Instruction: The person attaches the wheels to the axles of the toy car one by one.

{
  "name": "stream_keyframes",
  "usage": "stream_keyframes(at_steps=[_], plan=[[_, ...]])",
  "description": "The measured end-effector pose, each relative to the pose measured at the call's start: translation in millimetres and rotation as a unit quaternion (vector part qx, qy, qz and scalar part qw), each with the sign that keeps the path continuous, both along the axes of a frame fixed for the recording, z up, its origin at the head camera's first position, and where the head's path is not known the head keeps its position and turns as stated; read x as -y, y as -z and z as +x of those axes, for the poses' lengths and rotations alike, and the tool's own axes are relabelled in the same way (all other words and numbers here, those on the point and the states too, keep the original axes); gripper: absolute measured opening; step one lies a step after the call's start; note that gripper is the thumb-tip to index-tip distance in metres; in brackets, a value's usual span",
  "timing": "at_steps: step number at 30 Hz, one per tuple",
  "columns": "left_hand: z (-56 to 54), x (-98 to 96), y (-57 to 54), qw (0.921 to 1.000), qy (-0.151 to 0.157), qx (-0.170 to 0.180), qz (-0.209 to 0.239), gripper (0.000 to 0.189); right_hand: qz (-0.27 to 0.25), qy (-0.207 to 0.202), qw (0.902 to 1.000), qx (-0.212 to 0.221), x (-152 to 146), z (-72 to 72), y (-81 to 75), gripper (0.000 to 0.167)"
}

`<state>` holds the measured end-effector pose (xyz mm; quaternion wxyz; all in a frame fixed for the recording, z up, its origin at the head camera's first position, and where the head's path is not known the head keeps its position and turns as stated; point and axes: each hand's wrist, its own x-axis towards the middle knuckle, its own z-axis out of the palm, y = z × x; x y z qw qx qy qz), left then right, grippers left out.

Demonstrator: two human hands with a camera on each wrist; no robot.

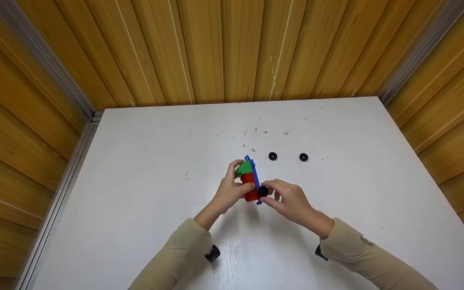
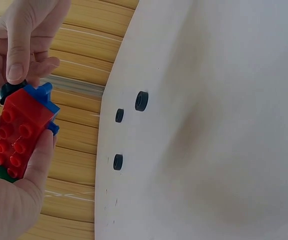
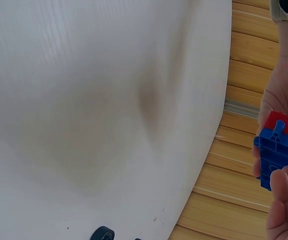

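My left hand [image 1: 230,189] grips a toy brick vehicle with a red studded block [image 2: 23,127], a green block [image 1: 246,166] and a blue base [image 3: 275,150]. The toy is held above the table, its base turned toward the other hand. Between thumb and fingers, my right hand [image 1: 290,199] pinches a black wheel [image 1: 263,191] against the side of the base, near the red end. Whether the wheel sits on an axle cannot be told. A blue peg [image 3: 279,127] sticks out from the underside.
On the white table [image 1: 135,161] lie two black wheels, one nearer [image 1: 272,156] and one farther right [image 1: 303,157]. The left wrist view shows a third loose wheel [image 2: 141,101]. Wood-patterned walls [image 1: 240,48] stand behind and at both sides.
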<state>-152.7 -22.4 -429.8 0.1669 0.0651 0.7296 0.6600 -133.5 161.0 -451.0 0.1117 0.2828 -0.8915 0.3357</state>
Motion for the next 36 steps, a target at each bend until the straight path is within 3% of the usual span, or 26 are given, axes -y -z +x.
stream_keyframes(at_steps=[6, 13, 21, 27, 36], plan=[[0.1, -0.1, 0.6, 0.9997, 0.005, 0.002, 0.025, 0.063, -0.018, -0.001, 0.9997, -0.016, 1, 0.3, 2.0, 0.029], [-0.2, -1.5, 2.0, 1.0000, -0.001, -0.009, 0.003, 0.064, -0.013, 0.014, 0.9994, -0.029, 4, 2.1, 3.2, 0.027], [-10.1, -6.3, 33.2, 0.9975, -0.025, -0.061, -0.026, 0.059, -0.024, 0.040, 0.9987, -0.019, 9, 6.0, 3.6, 0.028], [-7.7, -9.6, 31.2, 0.9941, -0.042, -0.096, -0.030, 0.056, -0.048, 0.056, 0.9967, -0.036, 11, 8.3, 5.2, 0.028], [-6.3, -14.6, 31.1, 0.9919, -0.046, -0.106, -0.052, 0.056, -0.075, 0.064, 0.9945, -0.036, 12, 9.1, 6.8, 0.026]])
